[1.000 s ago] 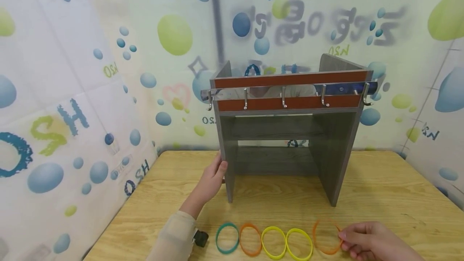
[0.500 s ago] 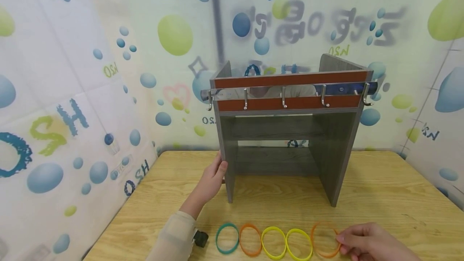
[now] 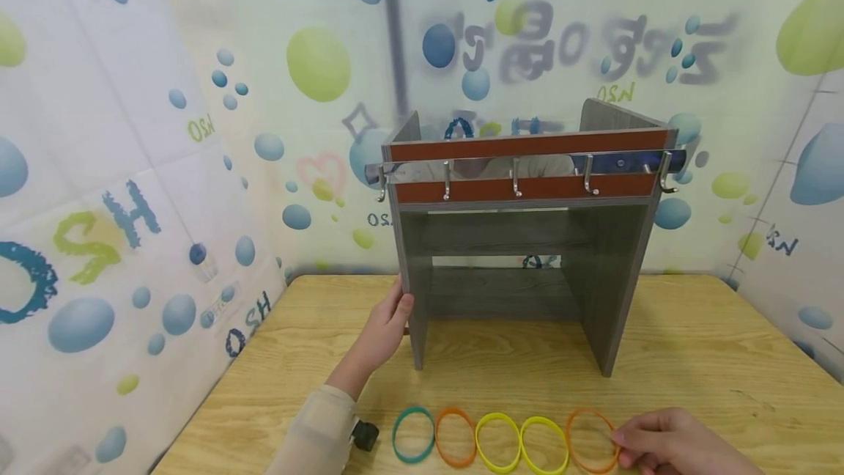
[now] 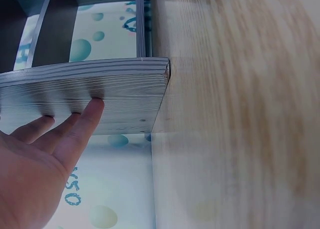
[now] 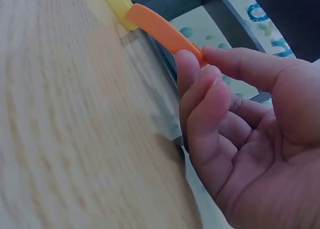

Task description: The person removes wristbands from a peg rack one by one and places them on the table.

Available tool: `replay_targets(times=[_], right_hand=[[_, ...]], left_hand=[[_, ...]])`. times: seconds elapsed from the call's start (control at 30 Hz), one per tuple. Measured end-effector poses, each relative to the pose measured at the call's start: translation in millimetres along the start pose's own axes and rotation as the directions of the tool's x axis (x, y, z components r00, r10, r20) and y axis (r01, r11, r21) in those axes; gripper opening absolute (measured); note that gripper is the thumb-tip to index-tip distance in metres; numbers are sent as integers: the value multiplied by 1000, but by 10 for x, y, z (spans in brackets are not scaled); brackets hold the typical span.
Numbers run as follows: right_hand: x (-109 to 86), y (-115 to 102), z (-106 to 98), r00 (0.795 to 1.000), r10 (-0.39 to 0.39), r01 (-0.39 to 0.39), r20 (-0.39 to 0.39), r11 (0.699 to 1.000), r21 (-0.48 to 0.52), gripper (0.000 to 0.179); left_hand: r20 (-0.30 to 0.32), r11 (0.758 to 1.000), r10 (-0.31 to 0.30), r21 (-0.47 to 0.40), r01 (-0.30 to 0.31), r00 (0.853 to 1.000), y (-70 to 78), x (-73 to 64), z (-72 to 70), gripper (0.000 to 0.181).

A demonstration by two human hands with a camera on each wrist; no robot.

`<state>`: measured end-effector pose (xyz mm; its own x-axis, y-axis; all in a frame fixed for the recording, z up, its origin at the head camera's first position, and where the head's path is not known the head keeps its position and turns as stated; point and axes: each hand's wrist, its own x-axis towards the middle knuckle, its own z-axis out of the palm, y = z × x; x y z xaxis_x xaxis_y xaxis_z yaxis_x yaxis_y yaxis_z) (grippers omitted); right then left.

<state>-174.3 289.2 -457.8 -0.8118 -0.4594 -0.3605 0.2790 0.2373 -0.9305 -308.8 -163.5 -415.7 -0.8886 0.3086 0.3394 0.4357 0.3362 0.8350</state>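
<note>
My right hand pinches the right side of an orange wristband between thumb and fingertips, low over the table front. The band's far side meets a yellow wristband in the right wrist view. My left hand rests against the outer face of the grey shelf unit's left side panel. Its fingers lie straight on the wood, and in the head view the thumb reaches the panel's front edge. Left of the held band lie, in a row, another yellow wristband, a second orange wristband and a teal wristband.
Across the top of the shelf unit runs a shiny rail with several metal hooks. The unit stands on a wooden table. Patterned curtains hang behind and at both sides. A black device sits at my left wrist.
My right hand has shifted slightly left with the orange wristband, bringing it up beside the neighbouring yellow one. The left hand and the shelf unit stay where they were.
</note>
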Motion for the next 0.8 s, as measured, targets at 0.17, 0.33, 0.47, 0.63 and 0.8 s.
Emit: replay_targets(times=[0.17, 0.33, 0.47, 0.63, 0.8], right_hand=[[-10, 2, -7, 1000, -4, 4, 8, 1000, -2, 28], [-11, 1, 7, 1000, -2, 2, -14, 1000, -29, 29], [-8, -6, 32, 999, -3, 1, -36, 999, -53, 30], [-3, -8, 70, 997, -16, 7, -74, 994, -109, 33], [8, -40, 93, 992, 13, -35, -128, 984, -175, 34]], left_hand=[[-3, 1000, 5, 7, -4, 1000, 12, -4, 4, 59], [-3, 1000, 5, 12, -5, 1000, 8, 0, 2, 59], [-3, 1000, 5, 10, -5, 1000, 4, 0, -1, 59], [-5, 1000, 7, 8, -7, 1000, -10, -2, 9, 58], [19, 1000, -20, -23, 20, 1000, -20, -18, 15, 59]])
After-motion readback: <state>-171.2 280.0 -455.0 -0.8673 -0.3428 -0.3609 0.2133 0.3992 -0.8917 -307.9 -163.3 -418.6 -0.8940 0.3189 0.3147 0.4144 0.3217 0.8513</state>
